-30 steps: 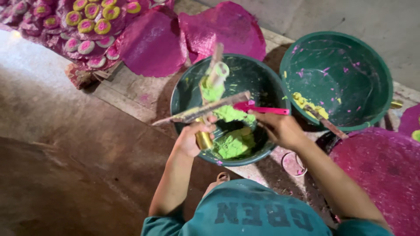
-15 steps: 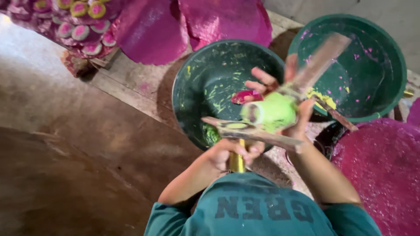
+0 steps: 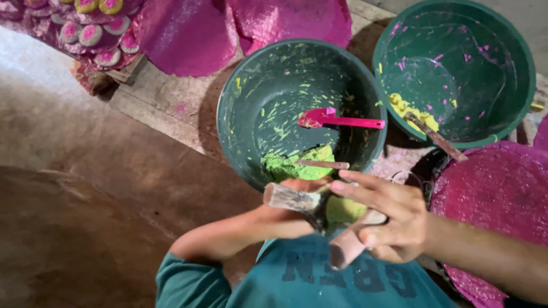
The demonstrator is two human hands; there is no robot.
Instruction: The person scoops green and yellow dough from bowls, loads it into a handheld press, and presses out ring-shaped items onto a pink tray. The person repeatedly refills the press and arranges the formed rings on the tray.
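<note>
Wooden press mould [image 3: 319, 214]: two pale, worn wooden handles, one pointing left and slightly up, the other pointing down toward the viewer with its round cut end showing. It is held just below the near rim of the left green basin [image 3: 240, 137], over the teal shirt. Between the handles sits a lump of yellow-green paste [image 3: 344, 209], soft, matte and rounded. The left hand [image 3: 285, 214] wraps the mould from beneath and behind. The right hand [image 3: 391, 219] covers it from the right, fingers [image 3: 357, 188] spread across the paste.
</note>
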